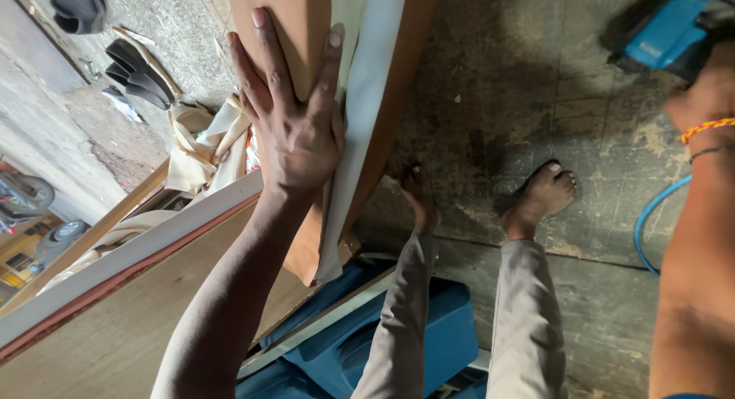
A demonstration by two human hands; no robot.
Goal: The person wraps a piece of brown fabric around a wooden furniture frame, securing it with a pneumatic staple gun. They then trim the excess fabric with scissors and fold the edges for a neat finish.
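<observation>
Stained grey concrete floor (536,85), with two bare feet and grey trouser legs of the wearer. Long plywood board (115,330) with pale edge, lower left; blue plastic stool (429,330) beneath the legs. Upright tan upholstered panel (306,31) with loose cream fabric strip (360,100) hanging along its front, at top centre. Left hand (295,119) spread flat, fingers open, pressing cream strip against tan panel; nothing gripped. Right hand (708,93) at upper right edge, curled about blue pneumatic staple gun (670,27), grip mostly out of view. Step judged in hand: covering held smooth for fastening. Next move calls for steady pressure and gun nose brought to fabric edge, clear of fingers
</observation>
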